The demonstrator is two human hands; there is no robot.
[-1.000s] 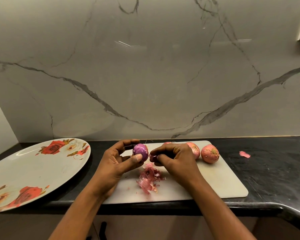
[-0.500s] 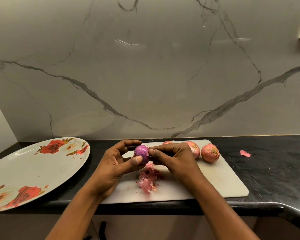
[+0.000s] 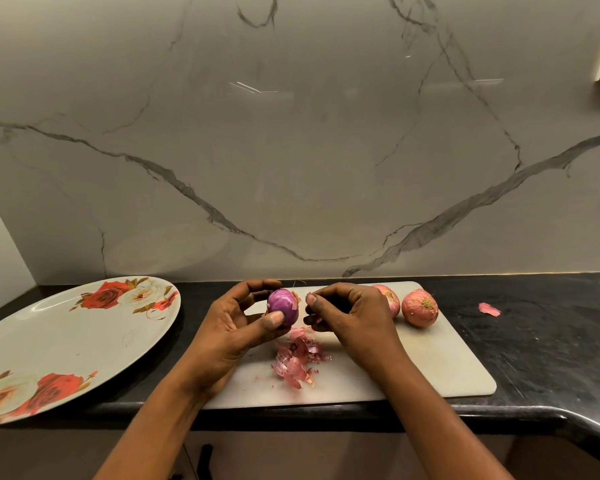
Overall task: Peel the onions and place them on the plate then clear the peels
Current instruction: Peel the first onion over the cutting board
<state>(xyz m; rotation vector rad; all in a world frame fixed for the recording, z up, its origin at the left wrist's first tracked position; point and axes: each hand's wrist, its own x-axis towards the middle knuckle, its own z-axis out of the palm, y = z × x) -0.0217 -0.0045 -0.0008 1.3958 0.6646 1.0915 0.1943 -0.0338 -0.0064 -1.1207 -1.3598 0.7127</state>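
My left hand (image 3: 238,327) grips a mostly peeled purple onion (image 3: 283,305) above the white cutting board (image 3: 430,368). Just to its right, my right hand (image 3: 352,318) has its fingers curled and pinches a small bit of pink peel by the fingertips. Below the hands lies a pile of pink peels (image 3: 298,358) on the board. Two unpeeled onions sit at the board's far side, one (image 3: 420,308) in full view and one (image 3: 392,299) partly hidden behind my right hand. A large rose-patterned plate (image 3: 59,341) lies on the left with nothing on it.
One loose peel scrap (image 3: 489,309) lies on the black countertop (image 3: 551,348) right of the board. A marble wall stands close behind. The counter's front edge curves away at the lower right.
My right hand has pulled a little away from the onion to the right, leaving a gap. The left hand has kept the onion in place, turned slightly.
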